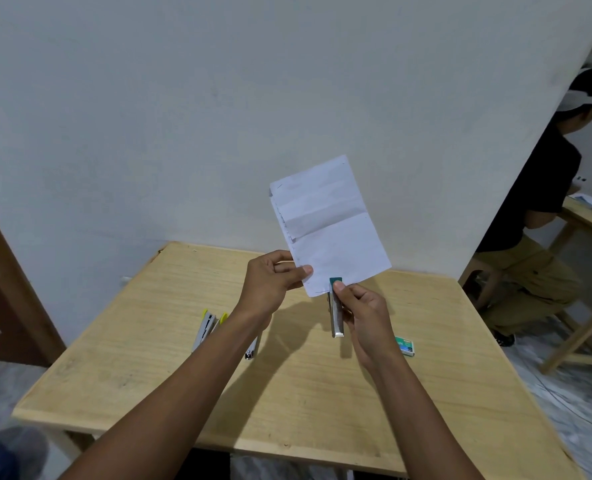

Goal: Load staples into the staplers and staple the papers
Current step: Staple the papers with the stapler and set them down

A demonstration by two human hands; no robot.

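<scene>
Paper, white and creased (329,226), is held up above the light wooden table (149,358). The left hand (270,285) pinches its lower left edge. The right hand (363,310) grips a slim metal stapler with green top (336,311), whose nose is at the paper's bottom edge. A small green staple box (404,345) lies on the table.

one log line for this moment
step: stapling | left hand: pinches papers, held up | right hand: grips green stapler at papers' bottom edge | on table: yellow stapler, staple box
</scene>
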